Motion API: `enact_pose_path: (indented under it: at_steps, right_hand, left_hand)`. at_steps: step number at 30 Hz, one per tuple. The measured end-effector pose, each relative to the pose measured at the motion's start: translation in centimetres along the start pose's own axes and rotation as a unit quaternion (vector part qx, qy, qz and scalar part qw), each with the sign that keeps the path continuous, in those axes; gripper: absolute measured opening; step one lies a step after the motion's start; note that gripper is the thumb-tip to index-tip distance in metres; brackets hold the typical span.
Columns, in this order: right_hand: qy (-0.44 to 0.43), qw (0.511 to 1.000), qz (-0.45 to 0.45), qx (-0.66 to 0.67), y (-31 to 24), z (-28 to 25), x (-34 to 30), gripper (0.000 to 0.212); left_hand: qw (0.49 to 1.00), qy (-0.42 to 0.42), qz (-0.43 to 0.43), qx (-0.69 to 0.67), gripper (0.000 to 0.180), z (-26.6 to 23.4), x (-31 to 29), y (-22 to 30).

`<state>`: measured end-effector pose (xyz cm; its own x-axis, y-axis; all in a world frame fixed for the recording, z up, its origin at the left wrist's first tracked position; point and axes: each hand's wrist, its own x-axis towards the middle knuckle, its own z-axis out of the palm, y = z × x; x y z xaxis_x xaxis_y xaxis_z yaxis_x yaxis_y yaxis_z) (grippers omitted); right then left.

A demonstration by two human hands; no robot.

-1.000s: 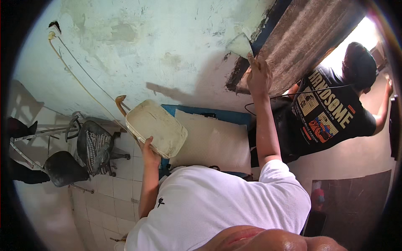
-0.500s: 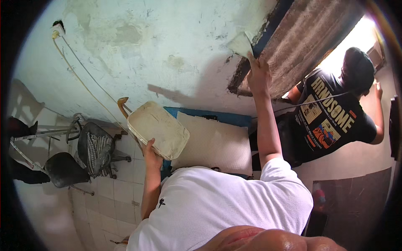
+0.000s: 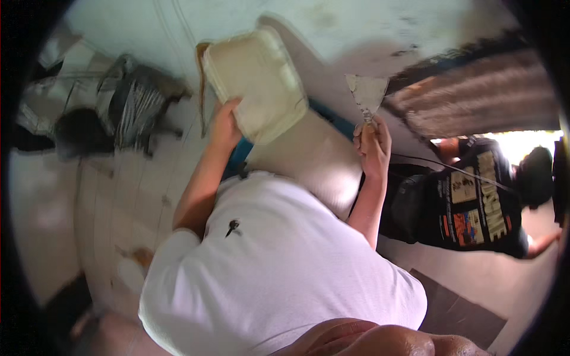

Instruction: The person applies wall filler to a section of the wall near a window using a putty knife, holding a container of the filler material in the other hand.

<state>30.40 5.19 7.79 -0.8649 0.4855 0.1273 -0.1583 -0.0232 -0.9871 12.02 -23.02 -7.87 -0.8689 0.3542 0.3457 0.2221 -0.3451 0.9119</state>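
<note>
My left hand (image 3: 227, 123) grips the near left edge of a shallow cream plastic tub (image 3: 255, 83) with rounded corners, thumb over its rim. The tub is tilted and smeared with pale residue. Along its left side shows a thin brown curved strip (image 3: 202, 77), like a wooden handle; whether my hand holds it too is hidden. To the right, my right hand (image 3: 373, 142) is closed round the handle of a putty knife (image 3: 368, 92). Its broad, pale-smeared blade points up, in front of the wall and away from its surface.
A patchy pale wall (image 3: 350, 29) stands ahead, with a corrugated brown panel (image 3: 475, 89) at right. A person in a black shirt (image 3: 469, 202) is beside it. Below the tub lies a beige padded surface (image 3: 303, 154). Dark chairs (image 3: 139, 107) stand at left on tiles.
My right hand has come down from the wall with the putty knife, toward the tub. My left hand has raised the tub. The whole view has turned, with blur.
</note>
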Motion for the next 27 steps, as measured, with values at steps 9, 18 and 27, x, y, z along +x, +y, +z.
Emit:
enact_pose_path:
  at_steps: [9, 18, 27]
  right_hand:
    - [-0.152, 0.904, -0.095, -0.388, 0.5, 6.1, -0.9, 0.028]
    - [-0.23, 0.873, -0.129, -0.41, 0.2, 12.0, -1.8, 0.028]
    - [-0.255, 0.904, -0.032, -0.341, 0.8, 11.7, -2.2, 0.029]
  left_hand:
    - [0.949, 0.133, -0.064, -0.277, 0.056, 2.8, 2.9, 7.6]
    - [0.956, 0.148, -0.008, -0.254, 0.053, 1.4, 1.1, 6.3]
    - [0.937, 0.183, -0.02, -0.296, 0.048, 1.4, 0.6, 8.0]
